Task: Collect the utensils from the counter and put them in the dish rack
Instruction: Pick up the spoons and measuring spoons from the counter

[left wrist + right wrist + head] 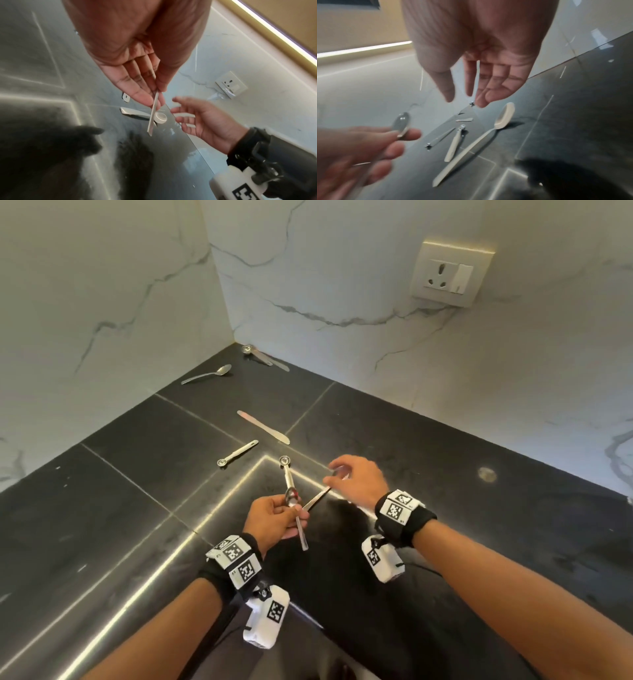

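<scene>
My left hand [294, 515] pinches a steel spoon [291, 496] by its neck above the black counter [445, 508], handle pointing back toward me. In the left wrist view thumb and fingers clamp that spoon's handle [153, 115]. My right hand [337, 474] hovers with relaxed fingers over a second spoon [317, 498] lying on the counter. In the right wrist view this spoon [481, 139] lies flat, apart from the fingertips. A measuring spoon [287, 475] lies between my hands. No dish rack is in view.
Further back lie another measuring spoon [237, 453], a butter knife [263, 426], a teaspoon [209, 374] and a pair of measuring spoons [263, 356] in the corner. Marble walls close the counter on the left and behind; a wall socket [448, 273] is on the right.
</scene>
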`<state>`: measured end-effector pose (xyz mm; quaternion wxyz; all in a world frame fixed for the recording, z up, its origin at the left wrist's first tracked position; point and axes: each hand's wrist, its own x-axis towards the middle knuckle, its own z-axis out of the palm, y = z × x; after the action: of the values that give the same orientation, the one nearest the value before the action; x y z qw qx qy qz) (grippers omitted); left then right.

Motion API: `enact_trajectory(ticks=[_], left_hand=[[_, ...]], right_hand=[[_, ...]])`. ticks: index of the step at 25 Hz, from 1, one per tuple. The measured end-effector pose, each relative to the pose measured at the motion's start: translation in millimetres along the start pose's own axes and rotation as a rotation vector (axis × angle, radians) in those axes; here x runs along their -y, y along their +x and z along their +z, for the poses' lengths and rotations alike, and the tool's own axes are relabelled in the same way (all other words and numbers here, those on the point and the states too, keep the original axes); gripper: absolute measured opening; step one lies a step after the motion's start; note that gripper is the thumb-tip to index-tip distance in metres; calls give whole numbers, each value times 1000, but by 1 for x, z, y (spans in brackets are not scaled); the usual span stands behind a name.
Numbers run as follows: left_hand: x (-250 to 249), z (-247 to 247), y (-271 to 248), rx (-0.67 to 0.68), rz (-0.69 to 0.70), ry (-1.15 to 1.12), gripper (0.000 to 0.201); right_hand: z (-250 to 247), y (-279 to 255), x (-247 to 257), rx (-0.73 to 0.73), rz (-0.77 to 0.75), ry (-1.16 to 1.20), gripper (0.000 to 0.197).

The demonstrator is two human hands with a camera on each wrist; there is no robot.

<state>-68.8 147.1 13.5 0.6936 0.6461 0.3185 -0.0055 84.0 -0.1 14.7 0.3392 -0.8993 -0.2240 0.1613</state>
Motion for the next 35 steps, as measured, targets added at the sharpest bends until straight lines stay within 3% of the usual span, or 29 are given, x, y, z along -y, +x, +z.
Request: enact_trajectory(ticks=[2,4,8,12,14,18,22,31,35], left_hand=[[-1,-5,1,-69,1,-31,10],[-4,-8,1,-117,12,-27,7],[-6,-12,8,-125,43,-6,7],[-12,-21,29,-97,84,-3,9],[-16,-25,41,-65,94,-28,11],[-28,-34,62,-26,126,-48,12],[-41,-51,83,32,137,-51,9],[-69,-74,135,-70,167,-129,17],[-89,-79,162,-44,156,-143,22]], right_hand=[[-5,21,-20,-10,121,-87,42],[-6,36,-34,83,164,-150,44],[7,50,-37,101,131,-83,18],[14,51,-9,135,68,380,9],[19,46,14,163,2,495,10],[26,51,46,156,-109,479,16],[38,64,62,123,-80,538,15],[62,106,103,117,40,720,14],[60,139,116,78,49,556,19]])
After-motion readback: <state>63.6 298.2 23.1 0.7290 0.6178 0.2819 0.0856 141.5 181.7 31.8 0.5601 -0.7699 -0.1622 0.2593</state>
